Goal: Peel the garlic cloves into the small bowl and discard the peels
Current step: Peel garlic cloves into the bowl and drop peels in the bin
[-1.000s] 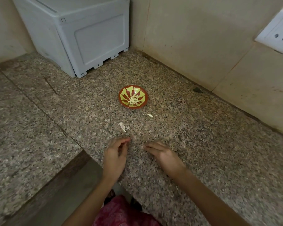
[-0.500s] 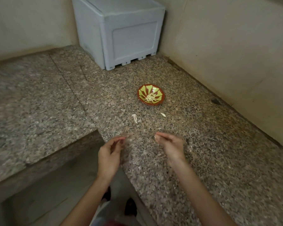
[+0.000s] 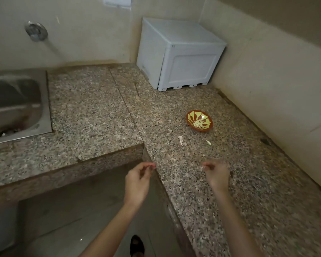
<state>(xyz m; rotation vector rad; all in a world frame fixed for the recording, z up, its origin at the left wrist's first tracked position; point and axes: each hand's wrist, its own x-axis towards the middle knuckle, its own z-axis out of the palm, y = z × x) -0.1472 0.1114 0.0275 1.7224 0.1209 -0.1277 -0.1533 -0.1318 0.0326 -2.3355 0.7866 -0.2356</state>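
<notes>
A small red bowl (image 3: 191, 115) with a yellow-green pattern sits on the granite counter (image 3: 220, 191), with peeled garlic (image 3: 197, 123) in its middle. Two pale peel scraps (image 3: 180, 140) (image 3: 208, 142) lie on the counter just in front of it. My right hand (image 3: 216, 176) hovers over the counter nearer to me, its fingertips pinched on a small white bit of peel. My left hand (image 3: 138, 180) hangs at the counter's inner corner, over the floor gap. Its thumb and forefinger are pressed together with nothing visible between them.
A grey plastic box (image 3: 178, 71) stands in the back corner against the tiled walls. A steel sink (image 3: 17, 104) is set into the counter at far left, under a wall tap (image 3: 35, 31). The counter is L-shaped, with floor and a shoe (image 3: 136, 245) below.
Both hands lifted off the counter and moved apart, the right one carrying a white scrap. My view swung left and back, bringing the sink into sight.
</notes>
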